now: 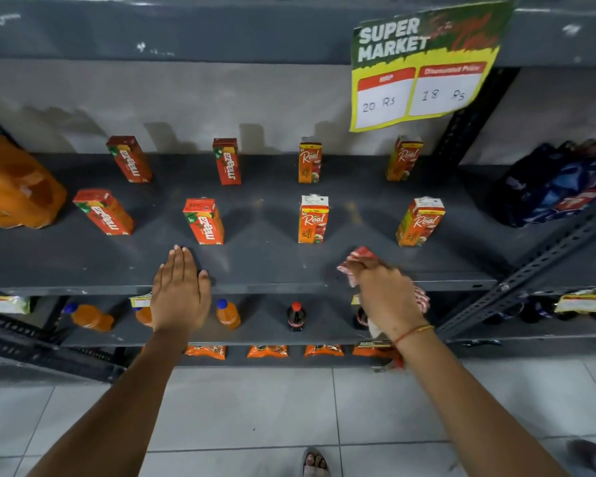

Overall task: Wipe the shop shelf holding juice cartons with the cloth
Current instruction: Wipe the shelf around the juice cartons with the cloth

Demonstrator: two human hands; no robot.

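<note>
1. Now the right hand (386, 297) grips the cloth (356, 261) on the shelf (265, 263); the left hand (181, 294) lies flat, empty.
2. Ideally, wiping stays short of the juice cartons (313, 220) just beyond the hands.

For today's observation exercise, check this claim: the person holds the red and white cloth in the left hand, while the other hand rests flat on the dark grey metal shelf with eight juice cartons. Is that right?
Not quite. The head view shows the red and white cloth bunched in the right hand; it is the left hand that lies flat, empty, on the dark grey metal shelf. The eight juice cartons are right.
</note>
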